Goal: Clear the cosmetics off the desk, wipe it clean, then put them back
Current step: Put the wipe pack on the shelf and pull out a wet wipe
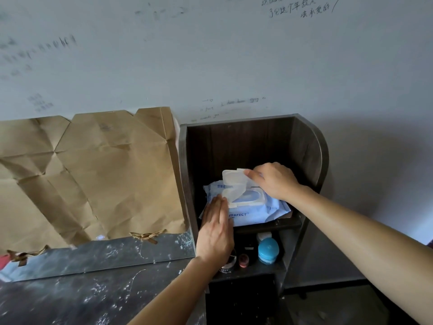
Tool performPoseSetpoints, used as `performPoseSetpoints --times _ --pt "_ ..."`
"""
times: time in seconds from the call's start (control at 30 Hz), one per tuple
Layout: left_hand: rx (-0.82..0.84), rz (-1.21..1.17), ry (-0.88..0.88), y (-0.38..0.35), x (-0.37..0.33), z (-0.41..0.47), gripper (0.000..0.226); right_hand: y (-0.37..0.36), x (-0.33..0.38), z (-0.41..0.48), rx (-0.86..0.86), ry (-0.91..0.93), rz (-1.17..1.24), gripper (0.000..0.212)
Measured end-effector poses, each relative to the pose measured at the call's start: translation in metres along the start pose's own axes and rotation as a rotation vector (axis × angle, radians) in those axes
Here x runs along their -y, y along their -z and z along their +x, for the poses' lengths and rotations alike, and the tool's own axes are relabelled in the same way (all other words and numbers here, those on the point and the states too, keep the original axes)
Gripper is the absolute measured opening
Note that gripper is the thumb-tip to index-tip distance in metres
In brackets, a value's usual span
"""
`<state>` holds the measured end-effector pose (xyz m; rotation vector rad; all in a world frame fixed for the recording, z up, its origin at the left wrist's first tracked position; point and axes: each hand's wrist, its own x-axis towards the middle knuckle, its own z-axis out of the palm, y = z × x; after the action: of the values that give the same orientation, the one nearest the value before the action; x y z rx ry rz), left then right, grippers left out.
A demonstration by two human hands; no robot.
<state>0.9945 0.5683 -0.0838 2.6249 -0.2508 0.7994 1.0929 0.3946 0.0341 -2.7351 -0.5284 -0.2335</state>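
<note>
A pale blue pack of wet wipes [255,213] lies on the upper shelf of a dark wooden shelf unit [307,146]. Its white plastic lid [230,180] stands flipped up. My left hand [215,231] lies flat on the pack's left end, fingers together, pressing it down. My right hand [273,180] is at the pack's opening, its fingers pinched on a white wipe [242,171] by the lid. On the lower shelf stand a blue-capped jar [267,250], a small red-lidded pot [243,260] and a dark container partly hidden by my left wrist.
A mirror [131,252] leans against the wall at left, mostly covered by creased brown paper [98,174] tied with paper bows. The dark desk top [70,299] below is speckled with white dust. The pale wall behind bears handwriting.
</note>
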Motion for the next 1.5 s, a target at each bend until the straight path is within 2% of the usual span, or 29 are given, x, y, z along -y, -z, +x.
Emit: performPoseSetpoints --times 0.1,0.17,0.27,0.4,0.5,0.63,0.7,0.8,0.93,1.03,1.17,1.3,1.4,1.5 --pt "-0.03 -0.028 0.005 0.007 -0.004 0.004 0.047 -0.01 -0.002 0.006 -0.217 -0.04 -0.092 0.05" --pt "-0.023 -0.083 0.092 0.017 -0.012 0.012 0.053 -0.013 -0.004 0.009 -0.249 -0.1 -0.052 0.043" --pt "0.086 -0.103 0.253 0.028 -0.021 0.034 0.058 -0.017 -0.002 0.008 -0.241 -0.167 0.16 0.024" --pt "0.119 -0.067 0.334 0.029 -0.019 0.061 0.04 -0.018 -0.004 -0.001 -0.276 -0.184 0.402 0.019" --pt "0.068 -0.081 0.327 0.025 -0.015 0.065 0.023 -0.012 -0.007 -0.006 -0.198 -0.085 0.418 0.012" --pt "-0.023 -0.023 0.267 0.023 -0.016 0.057 0.02 -0.013 0.001 -0.012 0.065 0.035 0.328 0.012" --pt "-0.038 -0.005 0.261 0.024 -0.018 0.054 0.017 -0.018 0.007 -0.011 0.134 0.04 0.228 0.016" --pt "-0.025 0.072 0.228 0.025 -0.024 0.051 0.019 -0.023 0.011 -0.01 0.159 0.013 0.133 0.019" --pt "-0.013 0.11 0.23 0.026 -0.025 0.046 0.022 -0.025 0.018 -0.011 0.139 -0.004 0.11 0.009" --pt "0.011 0.089 0.236 0.025 -0.026 0.048 0.017 -0.025 0.013 -0.009 0.093 -0.082 0.274 0.014" --pt "0.005 0.083 0.231 0.026 -0.024 0.05 0.011 -0.014 0.016 -0.01 -0.063 -0.221 0.709 0.017" --pt "0.0 0.078 0.231 0.023 -0.021 0.051 0.009 0.007 0.01 -0.005 -0.227 -0.369 1.024 0.018" --pt "-0.021 0.033 0.188 0.022 -0.017 0.049 0.02 0.015 0.005 -0.004 -0.255 -0.444 1.204 0.017" --pt "0.007 -0.052 0.042 0.024 -0.016 0.047 0.041 0.014 0.001 -0.009 -0.279 -0.508 1.229 0.02"
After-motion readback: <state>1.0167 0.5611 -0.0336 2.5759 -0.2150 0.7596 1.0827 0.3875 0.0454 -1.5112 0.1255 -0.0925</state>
